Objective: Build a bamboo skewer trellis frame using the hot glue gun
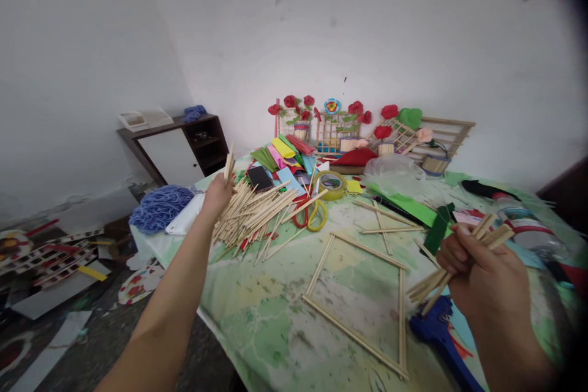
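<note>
My left hand is closed at the left edge of a big pile of wooden sticks, with several stick ends poking up out of its grip. On the right, my right hand is wrapped round a small bundle of wooden sticks above the table. Below that hand lies a blue glue gun. Between my hands, a four-sided frame of sticks lies flat on the patterned tablecloth. Several loose crossed sticks rest just beyond it.
Scissors and a tape roll lie mid-table. Blue yarn sits at the left edge, and a plastic bottle lies far right. Stick lattices with red paper flowers lean on the wall. A cabinet stands behind left.
</note>
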`<state>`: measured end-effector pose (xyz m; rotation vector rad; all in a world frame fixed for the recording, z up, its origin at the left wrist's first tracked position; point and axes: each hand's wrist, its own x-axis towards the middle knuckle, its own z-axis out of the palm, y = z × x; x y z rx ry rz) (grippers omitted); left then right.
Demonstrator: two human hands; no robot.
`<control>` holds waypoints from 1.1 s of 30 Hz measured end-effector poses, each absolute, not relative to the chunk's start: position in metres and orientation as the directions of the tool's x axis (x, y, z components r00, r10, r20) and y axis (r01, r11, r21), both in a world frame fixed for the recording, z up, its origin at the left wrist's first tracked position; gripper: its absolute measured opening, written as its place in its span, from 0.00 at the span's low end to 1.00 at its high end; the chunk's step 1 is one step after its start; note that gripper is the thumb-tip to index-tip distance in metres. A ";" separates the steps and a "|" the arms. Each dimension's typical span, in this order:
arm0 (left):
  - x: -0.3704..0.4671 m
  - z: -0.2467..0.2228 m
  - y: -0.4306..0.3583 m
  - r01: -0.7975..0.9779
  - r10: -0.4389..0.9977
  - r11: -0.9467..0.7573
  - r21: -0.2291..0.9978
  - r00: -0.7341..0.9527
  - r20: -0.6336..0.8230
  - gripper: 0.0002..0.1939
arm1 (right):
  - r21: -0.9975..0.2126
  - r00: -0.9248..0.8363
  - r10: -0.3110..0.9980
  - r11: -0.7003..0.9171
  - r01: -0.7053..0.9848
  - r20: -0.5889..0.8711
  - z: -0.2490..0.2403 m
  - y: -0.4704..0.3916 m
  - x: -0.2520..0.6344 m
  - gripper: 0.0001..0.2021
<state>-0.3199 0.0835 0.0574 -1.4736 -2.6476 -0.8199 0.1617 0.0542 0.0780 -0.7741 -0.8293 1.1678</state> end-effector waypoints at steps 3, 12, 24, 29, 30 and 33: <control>-0.296 0.073 0.079 0.775 0.740 0.155 0.613 -0.502 0.448 0.15 | -0.862 0.183 0.972 0.214 -0.459 0.143 0.076 0.056 0.162 0.09; -0.227 0.088 0.060 0.624 0.582 -0.481 0.616 -0.298 0.757 0.13 | -0.860 0.169 0.975 0.209 -0.466 0.145 0.072 0.057 0.162 0.08; -0.188 0.090 0.053 0.131 0.688 -0.632 0.763 -0.358 0.631 0.17 | -0.863 0.176 0.971 0.225 -0.452 0.161 0.078 0.053 0.156 0.07; -0.155 0.018 0.050 0.084 0.890 -0.402 0.912 -0.200 0.411 0.18 | -0.868 0.175 0.970 0.232 -0.439 0.171 0.079 0.051 0.156 0.07; -0.154 0.008 0.049 0.080 0.919 -0.354 0.932 -0.155 0.363 0.19 | -0.868 0.175 0.969 0.237 -0.436 0.177 0.080 0.051 0.156 0.07; -0.156 -0.008 0.049 0.027 0.958 -0.270 0.963 -0.094 0.271 0.18 | -0.867 0.175 0.968 0.240 -0.437 0.180 0.080 0.051 0.156 0.07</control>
